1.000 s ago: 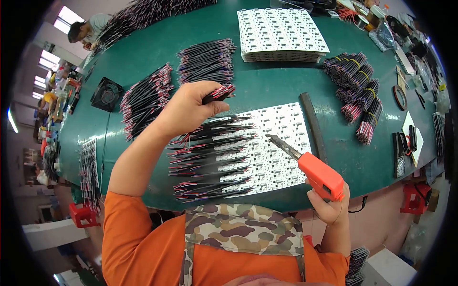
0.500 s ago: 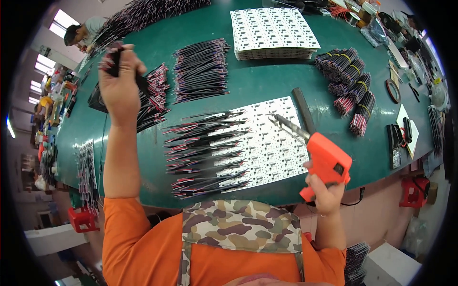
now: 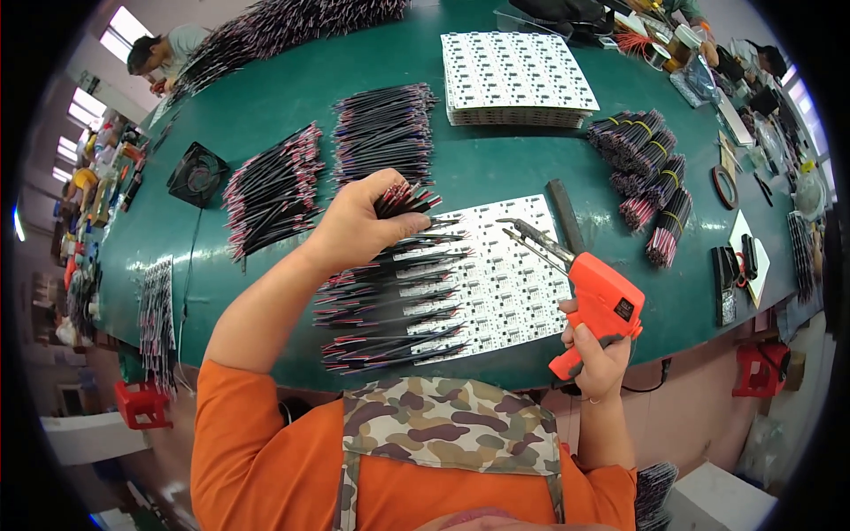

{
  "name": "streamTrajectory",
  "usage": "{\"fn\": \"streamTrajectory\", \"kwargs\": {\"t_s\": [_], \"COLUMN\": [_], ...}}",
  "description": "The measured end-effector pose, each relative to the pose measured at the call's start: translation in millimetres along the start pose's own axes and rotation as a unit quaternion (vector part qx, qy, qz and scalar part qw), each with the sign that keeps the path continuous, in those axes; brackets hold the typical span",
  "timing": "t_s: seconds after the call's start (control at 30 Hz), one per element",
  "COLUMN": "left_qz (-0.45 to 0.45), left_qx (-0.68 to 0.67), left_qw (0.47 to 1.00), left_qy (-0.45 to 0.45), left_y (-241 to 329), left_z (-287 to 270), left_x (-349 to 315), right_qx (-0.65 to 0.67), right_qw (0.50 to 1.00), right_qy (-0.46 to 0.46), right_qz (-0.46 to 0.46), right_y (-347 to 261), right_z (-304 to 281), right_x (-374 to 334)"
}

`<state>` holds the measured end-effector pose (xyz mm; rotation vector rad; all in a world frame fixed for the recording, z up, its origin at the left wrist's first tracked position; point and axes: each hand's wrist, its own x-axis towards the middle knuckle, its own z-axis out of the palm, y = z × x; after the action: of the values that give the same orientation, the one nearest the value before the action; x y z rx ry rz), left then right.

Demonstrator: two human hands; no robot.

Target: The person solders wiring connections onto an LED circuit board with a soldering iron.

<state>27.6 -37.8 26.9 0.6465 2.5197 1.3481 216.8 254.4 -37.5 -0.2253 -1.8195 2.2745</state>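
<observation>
A bundle of short black wires (image 3: 405, 201) with red and white ends is gripped in my left hand (image 3: 361, 221), over the top left corner of a white circuit board sheet (image 3: 505, 292). Rows of black wires (image 3: 381, 305) lie across that sheet's left side, their far ends spread on the table. My right hand (image 3: 598, 356) is closed round the handle of a red soldering gun (image 3: 606, 292). The gun's metal tip points up and left, over the sheet's upper right part. Whether the tip touches the sheet I cannot tell.
Two wire piles (image 3: 274, 190) (image 3: 382, 133) lie beyond my left hand, near a small black fan (image 3: 197, 175). A stack of board sheets (image 3: 518, 80) stands at the back. Tied wire bundles (image 3: 651, 164) and a dark bar (image 3: 564, 215) lie right. Another person (image 3: 168, 57) sits far left.
My left hand has swung right and nearer with the wire bundle, from above the left pile to the sheet's corner. The soldering gun has barely shifted in my right hand.
</observation>
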Motion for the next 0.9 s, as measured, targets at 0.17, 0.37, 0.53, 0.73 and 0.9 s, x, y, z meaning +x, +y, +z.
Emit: {"fn": "streamTrajectory", "kwargs": {"t_s": [0.17,0.37,0.53,0.73,0.9], "left_qz": [-0.008,0.044,0.204,0.184,0.257], "left_qx": [0.044,0.055,0.158,0.273,0.327], "left_qw": [0.998,0.994,0.951,0.916,0.893], "left_qy": [-0.037,-0.079,-0.169,-0.229,-0.173], "left_y": [10,3,-7,-9,-21], "left_z": [4,12,38,60,72], "left_x": [4,3,-10,-11,-11], "right_qx": [0.001,-0.032,-0.093,-0.081,-0.100], "right_qw": [1.000,0.999,0.995,0.992,0.988], "right_qy": [0.005,-0.008,-0.041,-0.077,-0.102], "right_qz": [-0.001,0.006,0.011,0.051,0.057], "right_y": [-3,-7,-14,-16,-9], "right_z": [-4,-16,-28,-38,-42], "right_x": [-4,-8,-14,-19,-18]}}
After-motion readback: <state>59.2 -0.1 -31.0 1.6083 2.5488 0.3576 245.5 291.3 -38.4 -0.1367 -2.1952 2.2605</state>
